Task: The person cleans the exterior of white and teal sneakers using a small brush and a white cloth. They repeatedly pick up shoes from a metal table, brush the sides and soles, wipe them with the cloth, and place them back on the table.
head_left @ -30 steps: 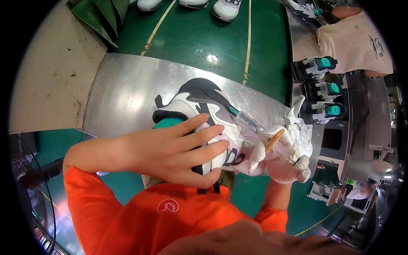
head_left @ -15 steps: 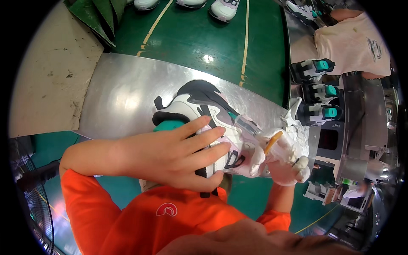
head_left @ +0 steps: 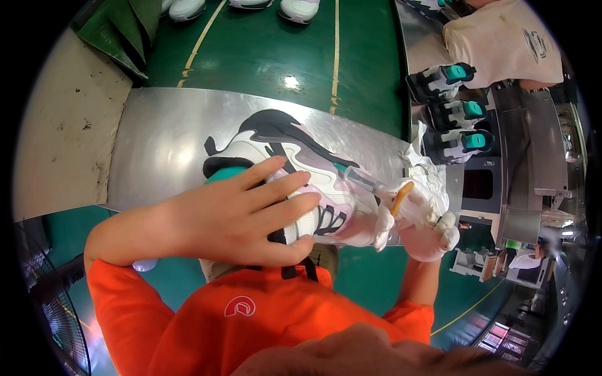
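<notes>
A white, lilac and black sneaker point(head_left: 323, 178) with a teal lining lies tilted at the near edge of the metal worktop, its side facing up. My bare left hand point(head_left: 251, 210) grips it across the laces and opening, fingers spread over the upper and thumb on the near side. My right hand point(head_left: 423, 225), in a white glove, is by the toe end. It holds a see-through, tube-like tool point(head_left: 362, 180) whose tip meets the shoe's side near a small teal patch. An orange-brown strip point(head_left: 402, 195) shows among the gloved fingers; what it belongs to is unclear.
Crumpled white cloth point(head_left: 426, 172) lies beyond my right hand. Several similar sneakers point(head_left: 458, 144) stand at the right, near a person in a pale shirt point(head_left: 501, 47). Beyond the metal worktop point(head_left: 169, 147) runs a green surface point(head_left: 276, 69) carrying more shoes. A pale panel point(head_left: 69, 131) stands left.
The view has shifted, so the sneaker and surroundings appear farther left and slightly higher. Both hands keep nearly the same hold, and the tool's tip stays by the teal patch.
</notes>
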A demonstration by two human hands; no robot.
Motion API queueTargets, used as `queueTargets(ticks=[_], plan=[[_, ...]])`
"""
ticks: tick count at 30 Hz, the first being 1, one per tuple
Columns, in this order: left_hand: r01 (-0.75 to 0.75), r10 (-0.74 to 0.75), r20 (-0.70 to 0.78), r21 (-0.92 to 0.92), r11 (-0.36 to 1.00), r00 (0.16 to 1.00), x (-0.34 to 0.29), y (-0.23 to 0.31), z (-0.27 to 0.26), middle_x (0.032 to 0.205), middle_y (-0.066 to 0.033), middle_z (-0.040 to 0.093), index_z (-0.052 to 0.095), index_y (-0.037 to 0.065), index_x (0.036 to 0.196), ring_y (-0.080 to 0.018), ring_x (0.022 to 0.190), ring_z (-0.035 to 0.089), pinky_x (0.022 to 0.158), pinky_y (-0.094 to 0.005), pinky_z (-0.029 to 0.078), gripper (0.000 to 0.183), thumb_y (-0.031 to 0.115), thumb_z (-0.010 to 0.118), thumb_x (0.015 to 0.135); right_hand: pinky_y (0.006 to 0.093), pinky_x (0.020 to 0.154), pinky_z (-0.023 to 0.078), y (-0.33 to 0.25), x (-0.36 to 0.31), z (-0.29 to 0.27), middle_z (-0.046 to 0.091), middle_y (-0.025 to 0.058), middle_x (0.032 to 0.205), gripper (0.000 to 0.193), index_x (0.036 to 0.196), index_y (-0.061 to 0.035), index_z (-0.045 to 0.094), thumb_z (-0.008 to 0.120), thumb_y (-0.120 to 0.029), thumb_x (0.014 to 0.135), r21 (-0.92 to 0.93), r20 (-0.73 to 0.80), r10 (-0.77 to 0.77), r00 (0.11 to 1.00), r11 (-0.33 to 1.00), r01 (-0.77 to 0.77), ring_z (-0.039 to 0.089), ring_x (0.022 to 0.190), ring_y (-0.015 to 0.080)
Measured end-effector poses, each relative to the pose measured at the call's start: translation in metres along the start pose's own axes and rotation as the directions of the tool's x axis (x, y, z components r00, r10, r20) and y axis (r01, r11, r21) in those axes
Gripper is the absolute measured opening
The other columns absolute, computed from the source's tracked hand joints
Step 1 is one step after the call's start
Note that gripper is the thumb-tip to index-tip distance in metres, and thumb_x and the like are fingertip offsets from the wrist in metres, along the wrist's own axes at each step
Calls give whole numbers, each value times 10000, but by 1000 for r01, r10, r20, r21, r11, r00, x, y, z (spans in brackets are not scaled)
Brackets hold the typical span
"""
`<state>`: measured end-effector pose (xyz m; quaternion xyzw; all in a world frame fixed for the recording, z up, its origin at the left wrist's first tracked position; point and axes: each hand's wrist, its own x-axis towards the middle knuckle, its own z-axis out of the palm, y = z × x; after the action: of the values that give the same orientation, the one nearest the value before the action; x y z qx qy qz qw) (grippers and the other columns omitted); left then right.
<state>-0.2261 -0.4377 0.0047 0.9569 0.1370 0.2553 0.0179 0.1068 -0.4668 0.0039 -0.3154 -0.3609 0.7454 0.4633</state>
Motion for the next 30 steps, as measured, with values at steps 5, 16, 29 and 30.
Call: queueTargets(ticks=[5, 16, 29, 30], plan=[[-8, 8, -5, 24, 1000, 1000, 3, -1, 1, 1190, -132, 594, 560, 218, 983, -331, 1087, 601, 966, -476, 467, 256, 206, 704, 773, 436, 765, 567, -5, -5, -3, 549, 312, 1224, 1003, 1254, 224, 397, 779, -379, 549, -37, 20, 0, 1000, 999, 1, 630, 1007, 370], [34, -33, 51, -16, 999, 998, 13, 1, -8, 1196, -144, 616, 584, 195, 1004, -352, 1116, 602, 981, -496, 460, 288, 149, 721, 754, 423, 691, 576, -1, -25, -22, 580, 314, 1126, 984, 1200, 230, 435, 767, -416, 536, -29, -81, -74, 994, 997, 72, 642, 905, 345], [128, -122, 196, -20, 992, 973, 27, 10, -17, 1224, -140, 615, 687, 173, 920, -361, 1179, 570, 1012, -525, 429, 254, 159, 750, 674, 370, 603, 549, 2, -44, -26, 584, 266, 865, 1011, 1202, 221, 423, 757, -466, 540, 35, -62, -36, 997, 999, 38, 628, 678, 335], [125, -119, 206, -17, 992, 971, 29, 10, -18, 1225, -140, 615, 684, 170, 918, -362, 1180, 569, 1013, -523, 428, 254, 159, 746, 672, 370, 600, 547, 3, -45, -30, 583, 265, 861, 1012, 1205, 220, 421, 756, -465, 539, 61, -30, -41, 999, 997, 43, 627, 677, 335]])
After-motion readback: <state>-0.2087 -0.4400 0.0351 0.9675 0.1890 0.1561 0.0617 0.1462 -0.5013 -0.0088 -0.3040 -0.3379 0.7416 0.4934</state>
